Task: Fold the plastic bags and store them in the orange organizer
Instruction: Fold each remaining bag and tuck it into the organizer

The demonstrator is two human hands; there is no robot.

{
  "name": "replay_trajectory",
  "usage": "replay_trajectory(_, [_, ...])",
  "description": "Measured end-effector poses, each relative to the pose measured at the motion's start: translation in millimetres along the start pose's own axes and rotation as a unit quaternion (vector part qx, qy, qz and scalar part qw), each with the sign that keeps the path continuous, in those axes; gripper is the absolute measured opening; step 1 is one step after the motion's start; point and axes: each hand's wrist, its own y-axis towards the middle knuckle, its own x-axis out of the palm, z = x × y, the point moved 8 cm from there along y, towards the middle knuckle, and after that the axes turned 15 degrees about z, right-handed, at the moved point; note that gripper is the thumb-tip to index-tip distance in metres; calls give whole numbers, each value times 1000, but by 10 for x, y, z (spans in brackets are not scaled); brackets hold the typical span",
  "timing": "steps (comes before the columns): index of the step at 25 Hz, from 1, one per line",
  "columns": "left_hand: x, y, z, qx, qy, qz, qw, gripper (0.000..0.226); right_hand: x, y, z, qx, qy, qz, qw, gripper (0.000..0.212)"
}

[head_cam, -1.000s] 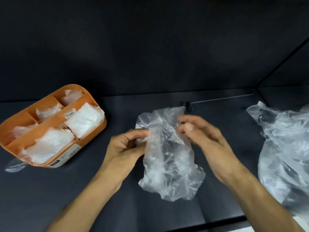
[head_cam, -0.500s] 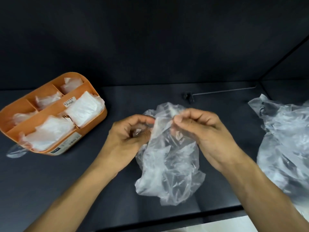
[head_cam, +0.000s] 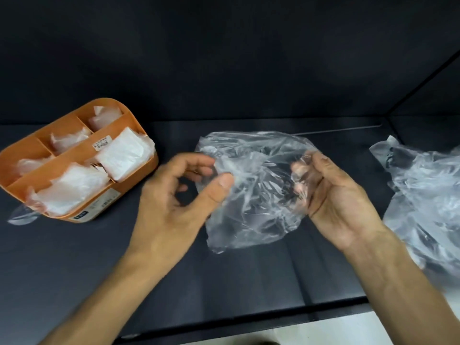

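A clear, crumpled plastic bag [head_cam: 254, 190] is held up between my hands over the dark table. My left hand [head_cam: 179, 197] pinches its left edge between thumb and fingers. My right hand [head_cam: 331, 195] grips the right edge, its fingers curled behind the film and showing through it. The orange organizer [head_cam: 139, 168] sits at the left, with folded white bags [head_cam: 122, 153] in several of its compartments.
A heap of loose clear bags [head_cam: 428, 205] lies at the right edge. One clear bag [head_cam: 22, 215] sticks out from under the organizer's left corner. The table's front edge [head_cam: 249, 319] runs close below my forearms, and a dark wall rises behind.
My hands have moved apart, spreading the bag wide; a second ago they were close together at its top, with the bag hanging narrow and bunched.
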Motion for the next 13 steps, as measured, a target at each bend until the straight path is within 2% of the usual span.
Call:
replay_trajectory(2, [137,-43,-17,-49,12,-37,998,38,77,-84,-18,-9,-3,-36,999,12])
replay_trajectory(3, [169,-30,-64,-89,-2,-32,996,40,116,-128,-25,-13,-18,-52,998,10])
replay_trajectory(6, [199,13,-300,-254,-100,-11,962,56,169,-222,1,-10,-59,-101,993,6])
replay_trajectory(7, [221,9,-361,-280,-97,-27,955,49,177,-245,16,-7,-63,-113,992,6])
replay_trajectory(9, [261,-7,-432,-289,-74,-60,952,16,191,-284,38,3,-44,-134,990,13])
replay_trajectory(10, [272,-16,-454,-298,-82,-63,949,8,175,-275,41,7,-26,-131,991,21])
replay_trajectory(12, [269,-18,-530,-333,-129,-48,933,21,103,-199,11,-15,-19,-98,995,35])
replay_trajectory(13, [257,-10,-565,-356,-159,-33,920,22,49,-142,-2,-47,-61,-70,995,37])
